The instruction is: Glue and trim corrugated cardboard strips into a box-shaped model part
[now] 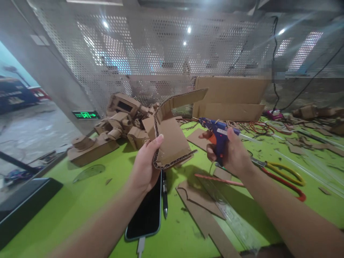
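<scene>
My left hand (147, 163) is closed on a cardboard piece (173, 138), thumb on its near left edge. The piece has a flat base, low walls glued along its edges and a long strip bending away at the top. In my right hand (231, 152) is a blue glue gun (218, 134) with an orange trigger. Its nozzle points left, toward the cardboard piece but apart from it. Under my left forearm lies a black phone (146, 218) with a white cable plugged in. A pen (165, 195) rests beside the phone.
Built cardboard parts (115, 125) are heaped at the back left. Red-and-yellow-handled scissors (282, 173) lie at right. A clear ruler (233, 218) and cardboard offcuts (199, 208) are in front. A large cardboard sheet (228, 96) leans on the perforated screen (161, 46). Scraps cover the green table (91, 193).
</scene>
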Demonstrator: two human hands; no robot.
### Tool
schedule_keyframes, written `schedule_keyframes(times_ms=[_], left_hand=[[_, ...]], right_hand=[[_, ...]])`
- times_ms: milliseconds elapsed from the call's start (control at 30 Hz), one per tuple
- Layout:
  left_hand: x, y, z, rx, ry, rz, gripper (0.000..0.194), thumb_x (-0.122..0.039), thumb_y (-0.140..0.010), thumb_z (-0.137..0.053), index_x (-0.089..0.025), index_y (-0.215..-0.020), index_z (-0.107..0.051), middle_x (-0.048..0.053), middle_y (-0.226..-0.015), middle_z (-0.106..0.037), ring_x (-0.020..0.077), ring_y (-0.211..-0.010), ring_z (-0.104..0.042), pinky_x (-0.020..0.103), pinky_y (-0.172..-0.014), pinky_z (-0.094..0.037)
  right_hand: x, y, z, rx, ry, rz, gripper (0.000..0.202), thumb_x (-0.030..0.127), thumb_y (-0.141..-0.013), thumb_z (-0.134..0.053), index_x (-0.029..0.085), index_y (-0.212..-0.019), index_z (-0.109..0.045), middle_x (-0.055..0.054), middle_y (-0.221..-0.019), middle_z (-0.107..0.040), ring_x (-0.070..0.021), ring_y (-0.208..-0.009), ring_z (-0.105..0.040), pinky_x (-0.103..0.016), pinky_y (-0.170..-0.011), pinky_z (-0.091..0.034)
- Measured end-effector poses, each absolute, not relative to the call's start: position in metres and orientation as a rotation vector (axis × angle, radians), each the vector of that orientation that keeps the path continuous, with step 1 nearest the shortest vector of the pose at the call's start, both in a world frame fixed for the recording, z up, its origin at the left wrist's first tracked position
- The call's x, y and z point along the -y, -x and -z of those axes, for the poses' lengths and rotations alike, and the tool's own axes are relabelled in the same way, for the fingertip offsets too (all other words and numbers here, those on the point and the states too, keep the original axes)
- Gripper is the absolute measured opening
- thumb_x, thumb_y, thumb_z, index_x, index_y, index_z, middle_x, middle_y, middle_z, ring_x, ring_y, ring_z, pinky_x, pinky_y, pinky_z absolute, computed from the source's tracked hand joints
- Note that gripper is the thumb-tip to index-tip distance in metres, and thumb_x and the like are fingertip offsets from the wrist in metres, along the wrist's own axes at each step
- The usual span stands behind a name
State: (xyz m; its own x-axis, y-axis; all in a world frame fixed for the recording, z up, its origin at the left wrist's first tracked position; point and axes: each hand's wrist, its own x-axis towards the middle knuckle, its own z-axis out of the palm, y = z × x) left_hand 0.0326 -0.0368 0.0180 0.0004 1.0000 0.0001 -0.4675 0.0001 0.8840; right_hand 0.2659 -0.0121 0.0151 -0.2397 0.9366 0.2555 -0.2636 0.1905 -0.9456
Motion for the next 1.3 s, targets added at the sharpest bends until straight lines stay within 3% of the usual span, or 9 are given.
schedule_keyframes(times_ms=[67,167,267,533,700,867,967,1167,1300], left_hand=[[0.036,-0.033,-0.018,-0.861,-0.836,-1.416,0.056,-0.046,-0.088,-0.077,-0.015,-0.134,-0.068,0.010,-0.104,-0.084,0.0303,-0.095,-0.081,0.037,-0.080,-0.068],[0.036,-0.033,-0.018,-0.847,-0.837,-1.422,0.055,-0.044,-0.089,-0.077,-0.016,-0.135,-0.068,0.009,-0.107,-0.084,0.0291,-0.095,-0.081,0.037,-0.082,-0.068],[0.037,-0.033,-0.017,-0.824,-0.839,-1.419,0.055,-0.043,-0.089,-0.076,-0.015,-0.136,-0.067,0.010,-0.106,-0.083,0.0292,-0.095,-0.081,0.038,-0.084,-0.068],[0.041,-0.037,-0.019,-0.836,-0.857,-1.383,0.054,-0.045,-0.088,-0.076,-0.015,-0.132,-0.068,0.010,-0.104,-0.083,0.0304,-0.096,-0.081,0.040,-0.085,-0.067],[0.040,-0.037,-0.019,-0.838,-0.851,-1.376,0.055,-0.044,-0.088,-0.077,-0.014,-0.132,-0.068,0.010,-0.102,-0.083,0.0313,-0.097,-0.081,0.041,-0.086,-0.067],[0.039,-0.035,-0.018,-0.808,-0.868,-1.372,0.058,-0.044,-0.087,-0.078,-0.012,-0.134,-0.067,0.013,-0.105,-0.083,0.0322,-0.097,-0.081,0.043,-0.087,-0.068],[0.039,-0.035,-0.018,-0.824,-0.863,-1.372,0.060,-0.045,-0.086,-0.078,-0.013,-0.135,-0.067,0.013,-0.106,-0.083,0.0328,-0.098,-0.081,0.043,-0.086,-0.068],[0.039,-0.036,-0.016,-0.840,-0.855,-1.356,0.058,-0.046,-0.085,-0.080,-0.013,-0.132,-0.070,0.013,-0.104,-0.084,0.0340,-0.099,-0.081,0.041,-0.082,-0.069],[0.037,-0.034,-0.013,-0.851,-0.867,-1.332,0.052,-0.044,-0.085,-0.081,-0.015,-0.128,-0.072,0.012,-0.103,-0.084,0.0325,-0.098,-0.082,0.038,-0.080,-0.069]], right_hand=[[0.011,-0.266,-0.012,1.334,0.685,-1.299,0.063,0.080,-0.085,-0.062,0.026,-0.118,-0.067,-0.011,-0.128,-0.068,-0.0130,-0.060,-0.045,-0.033,-0.056,-0.047],[0.009,-0.270,-0.007,1.362,0.628,-1.286,0.084,0.088,-0.069,-0.074,0.027,-0.126,-0.068,-0.012,-0.131,-0.064,-0.0159,-0.070,-0.048,-0.035,-0.066,-0.050],[0.009,-0.272,-0.007,1.424,0.628,-1.276,0.106,0.100,-0.056,-0.068,0.026,-0.130,-0.067,-0.013,-0.131,-0.063,-0.0190,-0.076,-0.050,-0.037,-0.072,-0.051],[0.016,-0.273,-0.018,1.436,0.705,-1.356,0.111,0.112,-0.057,-0.042,0.023,-0.117,-0.072,-0.013,-0.115,-0.069,-0.0243,-0.082,-0.058,-0.039,-0.076,-0.054],[0.019,-0.274,-0.019,1.410,0.705,-1.451,0.112,0.111,-0.055,-0.049,0.022,-0.119,-0.072,-0.015,-0.113,-0.071,-0.0303,-0.089,-0.061,-0.043,-0.079,-0.055],[0.017,-0.274,-0.017,1.406,0.674,-1.442,0.113,0.110,-0.053,-0.052,0.022,-0.119,-0.074,-0.013,-0.121,-0.070,-0.0271,-0.089,-0.061,-0.037,-0.079,-0.056],[0.015,-0.274,-0.013,1.446,0.668,-1.448,0.118,0.111,-0.053,-0.049,0.023,-0.129,-0.071,-0.014,-0.131,-0.066,-0.0243,-0.090,-0.061,-0.035,-0.081,-0.056],[0.005,-0.273,0.002,1.487,0.644,-1.359,0.100,0.100,-0.067,-0.059,0.024,-0.131,-0.070,-0.012,-0.122,-0.067,-0.0172,-0.075,-0.055,-0.032,-0.066,-0.050],[0.002,-0.270,0.003,1.430,0.762,-1.158,0.057,0.077,-0.088,-0.067,0.022,-0.100,-0.075,-0.004,-0.089,-0.068,-0.0103,-0.055,-0.045,-0.029,-0.052,-0.040]])
